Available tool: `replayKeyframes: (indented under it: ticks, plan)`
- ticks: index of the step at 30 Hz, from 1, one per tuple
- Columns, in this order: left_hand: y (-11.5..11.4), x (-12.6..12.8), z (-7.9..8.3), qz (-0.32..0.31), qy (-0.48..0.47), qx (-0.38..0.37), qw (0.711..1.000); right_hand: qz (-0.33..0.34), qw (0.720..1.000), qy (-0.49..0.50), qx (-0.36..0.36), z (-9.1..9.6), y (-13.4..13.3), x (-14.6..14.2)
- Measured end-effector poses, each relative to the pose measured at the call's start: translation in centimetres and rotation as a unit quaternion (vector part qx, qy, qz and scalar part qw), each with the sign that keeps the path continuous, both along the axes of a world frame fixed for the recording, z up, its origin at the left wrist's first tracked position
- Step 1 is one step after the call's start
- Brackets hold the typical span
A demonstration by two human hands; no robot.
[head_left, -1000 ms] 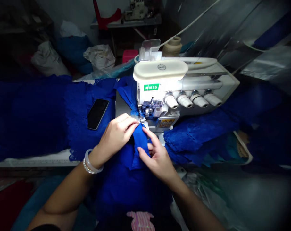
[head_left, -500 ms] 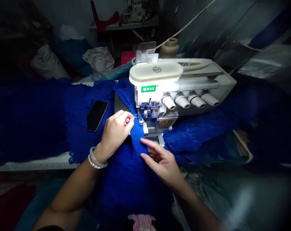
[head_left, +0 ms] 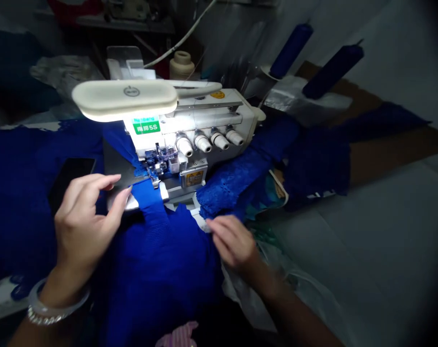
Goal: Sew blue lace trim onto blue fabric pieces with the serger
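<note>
My left hand (head_left: 87, 217) is beside the sewing plate, thumb and fingers apart, with nothing between them. Just right of its thumb, a strip of blue fabric (head_left: 150, 197) lies under the presser foot (head_left: 155, 179) of a white overlock sewing machine (head_left: 200, 115). The rest of that blue cloth hangs down toward my lap. My right hand (head_left: 237, 243) has its fingers pinched together at the lower edge of a blue lace piece (head_left: 228, 180), which lies to the right of the machine.
A dark phone (head_left: 72, 173) lies on blue cloth left of the machine. Two blue thread cones (head_left: 291, 50) and a beige cone (head_left: 182, 65) stand behind. More blue fabric (head_left: 315, 159) is piled at the right, and clear plastic (head_left: 287, 274) hangs below it.
The view has turned right. My left hand has let go of the fabric at the presser foot and opened. My right hand has left the strip and moved right to the lace piece.
</note>
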State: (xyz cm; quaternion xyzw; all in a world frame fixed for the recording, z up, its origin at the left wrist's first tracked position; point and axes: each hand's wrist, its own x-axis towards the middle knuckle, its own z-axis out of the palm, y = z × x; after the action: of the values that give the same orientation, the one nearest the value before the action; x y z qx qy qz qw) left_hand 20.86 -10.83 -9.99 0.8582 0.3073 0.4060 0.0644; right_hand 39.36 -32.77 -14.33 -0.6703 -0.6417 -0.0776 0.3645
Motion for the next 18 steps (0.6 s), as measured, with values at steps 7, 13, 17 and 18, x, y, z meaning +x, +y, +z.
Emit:
replayKeyframes:
  ticks: [7, 13, 17, 18]
  plan:
    - [-4.1, -0.4, 0.4, -0.159, -0.013, 0.04, 0.986, -0.063, 0.987, -0.144, 0.029, 1.3, 0.4, 6.4]
    - [-6.4, 5.8, -0.8, -0.338, 0.028, -0.033, 0.94, 0.001, 0.997, 0.008, 0.074, 2.6, 0.3, 5.1]
    - [-7.5, 9.1, -1.1, -0.359, -0.004, -0.061, 0.931, 0.013, 0.994, 0.007, 0.111, 2.5, 0.4, 5.1]
    - [-7.7, 8.9, -0.7, -0.362, -0.02, -0.076, 0.929, 0.001, 0.993, -0.008, 0.115, 2.4, 0.4, 5.5]
